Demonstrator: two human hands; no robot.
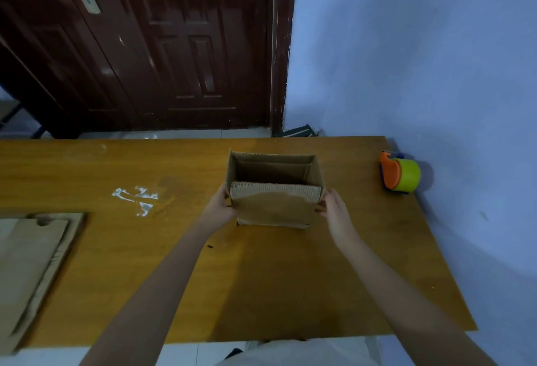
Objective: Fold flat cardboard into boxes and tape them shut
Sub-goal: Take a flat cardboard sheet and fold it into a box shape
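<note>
A small brown cardboard box [273,206] stands upright on the wooden table [290,278], its top open and its inside dark. The near flap's torn corrugated edge faces me. My left hand [219,206] grips the box's left side, fingers curled round the edge. At the box's right side, my right hand [334,211] holds the lower corner with its fingertips. An orange tape dispenser [399,174] with a yellow-green roll sits at the table's far right, apart from both hands.
A stack of flat cardboard sheets [32,272] lies on the table's left edge. White tape scraps [136,198] are stuck to the tabletop left of the box. A dark red door [162,46] and a blue wall [421,60] stand beyond the table.
</note>
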